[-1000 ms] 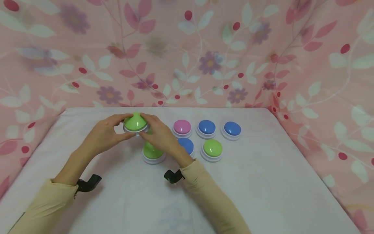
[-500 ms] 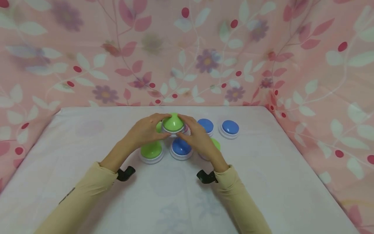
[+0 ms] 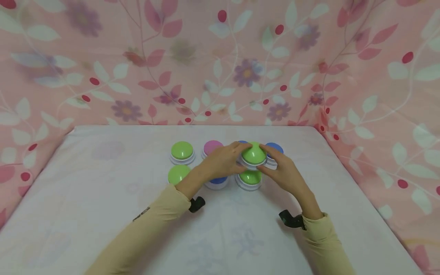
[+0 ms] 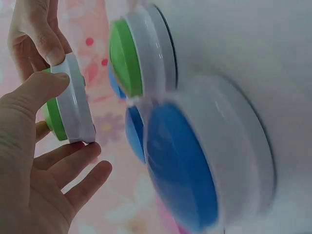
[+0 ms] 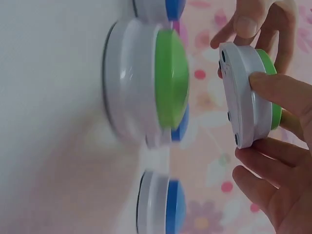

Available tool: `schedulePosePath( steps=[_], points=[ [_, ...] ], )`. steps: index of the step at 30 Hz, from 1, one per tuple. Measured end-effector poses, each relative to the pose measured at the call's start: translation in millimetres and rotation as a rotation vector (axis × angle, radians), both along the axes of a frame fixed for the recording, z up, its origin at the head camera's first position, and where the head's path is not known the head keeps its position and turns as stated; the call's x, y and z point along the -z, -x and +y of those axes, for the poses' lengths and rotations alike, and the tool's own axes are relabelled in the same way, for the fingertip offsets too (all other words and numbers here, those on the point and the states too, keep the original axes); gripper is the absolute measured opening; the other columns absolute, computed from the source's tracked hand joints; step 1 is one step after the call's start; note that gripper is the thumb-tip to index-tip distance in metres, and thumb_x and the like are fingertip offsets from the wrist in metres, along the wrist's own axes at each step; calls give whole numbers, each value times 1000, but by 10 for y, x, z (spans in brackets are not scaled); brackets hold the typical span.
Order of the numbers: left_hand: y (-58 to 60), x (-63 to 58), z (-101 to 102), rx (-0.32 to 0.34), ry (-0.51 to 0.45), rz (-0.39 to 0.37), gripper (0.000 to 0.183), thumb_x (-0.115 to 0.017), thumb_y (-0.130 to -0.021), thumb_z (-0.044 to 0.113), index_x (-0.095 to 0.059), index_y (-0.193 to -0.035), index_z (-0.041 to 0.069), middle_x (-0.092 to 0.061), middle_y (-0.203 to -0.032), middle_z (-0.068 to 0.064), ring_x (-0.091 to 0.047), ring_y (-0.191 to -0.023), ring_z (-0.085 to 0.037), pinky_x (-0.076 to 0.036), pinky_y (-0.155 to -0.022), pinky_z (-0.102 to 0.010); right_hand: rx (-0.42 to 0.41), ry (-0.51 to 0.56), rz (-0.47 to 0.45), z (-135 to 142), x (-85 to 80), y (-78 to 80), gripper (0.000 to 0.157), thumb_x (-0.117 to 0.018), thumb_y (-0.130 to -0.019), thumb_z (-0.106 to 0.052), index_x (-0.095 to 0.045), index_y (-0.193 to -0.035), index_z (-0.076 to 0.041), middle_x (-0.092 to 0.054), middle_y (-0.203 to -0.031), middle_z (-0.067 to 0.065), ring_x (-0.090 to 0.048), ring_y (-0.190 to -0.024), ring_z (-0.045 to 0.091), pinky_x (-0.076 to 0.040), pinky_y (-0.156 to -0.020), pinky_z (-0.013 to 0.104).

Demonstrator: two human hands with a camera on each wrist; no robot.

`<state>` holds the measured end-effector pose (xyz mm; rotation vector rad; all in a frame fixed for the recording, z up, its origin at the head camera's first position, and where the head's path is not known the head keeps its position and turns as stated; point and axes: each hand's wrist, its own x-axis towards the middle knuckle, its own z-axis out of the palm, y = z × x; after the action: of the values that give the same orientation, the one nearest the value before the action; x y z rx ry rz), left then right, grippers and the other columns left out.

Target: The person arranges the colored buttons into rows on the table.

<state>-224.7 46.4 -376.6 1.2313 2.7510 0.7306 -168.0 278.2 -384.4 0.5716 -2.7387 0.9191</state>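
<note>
Between both hands hangs a green push button (image 3: 254, 153) with a white base, held above the table. My left hand (image 3: 223, 162) pinches its left side, thumb on the white base (image 4: 78, 107). On the opposite side my right hand (image 3: 283, 170) grips it the same way. In the right wrist view, the underside of the held button (image 5: 243, 97) shows small dark feet. Just below it stands another green button (image 3: 250, 177). A blue button (image 3: 242, 142) behind is mostly hidden, and one more blue button (image 3: 275, 147) is partly covered by the right hand.
To the left stand a green button (image 3: 182, 151), a pink button (image 3: 212, 147), a second green button (image 3: 178, 175) and a blue button (image 3: 217, 181) partly behind the left arm. A pink floral cloth (image 3: 206, 57) borders the white table (image 3: 103, 183) behind and at the sides.
Both hands have carried the green button from the left side of the group rightwards, past the pink one, to above the right-hand green button. The standing buttons keep their places.
</note>
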Motion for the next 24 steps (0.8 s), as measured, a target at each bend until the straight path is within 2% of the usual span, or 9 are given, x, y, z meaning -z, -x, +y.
schedulePosePath(
  steps=[5, 12, 16, 20, 24],
  points=[
    [-61, 31, 302, 17, 46, -6, 78, -72, -88, 37, -35, -154, 18, -47, -147, -9, -61, -118, -22, -52, -95, -37, 22, -32, -2, 291, 20, -97, 69, -79, -84, -9, -47, -146, -8, -54, -140, 18, -53, -126, 39, -45, -100, 59],
    [-139, 90, 665, 61, 98, -11, 78, -71, -89, 38, -33, -155, 19, -50, -145, -7, -60, -118, -21, -50, -98, -35, 24, -59, -88, 656, 18, -203, 68, -77, -85, -10, -46, -146, -5, -50, -144, 20, -47, -132, 42, -41, -102, 61],
    [-174, 164, 802, 84, 128, 18, 77, -70, -90, 44, -34, -154, 20, -51, -146, -4, -58, -123, -18, -48, -102, -35, 9, -44, -136, 797, 86, -262, 68, -76, -88, -13, -44, -147, -4, -50, -144, 21, -46, -132, 43, -40, -103, 55],
    [-219, 215, 894, 97, 151, 0, 77, -70, -89, 46, -36, -154, 21, -49, -149, 1, -57, -125, -15, -44, -105, -36, 12, -44, -176, 899, 166, -305, 67, -75, -88, -16, -44, -147, -3, -49, -145, 20, -47, -132, 43, -40, -102, 45],
    [-247, 251, 938, 94, 207, -18, 78, -72, -87, 44, -38, -153, 22, -50, -148, 5, -54, -127, -13, -41, -107, -40, 12, -59, -244, 949, 238, -298, 67, -75, -88, -17, -44, -146, -2, -49, -145, 21, -48, -131, 44, -41, -102, 48]
  ],
)
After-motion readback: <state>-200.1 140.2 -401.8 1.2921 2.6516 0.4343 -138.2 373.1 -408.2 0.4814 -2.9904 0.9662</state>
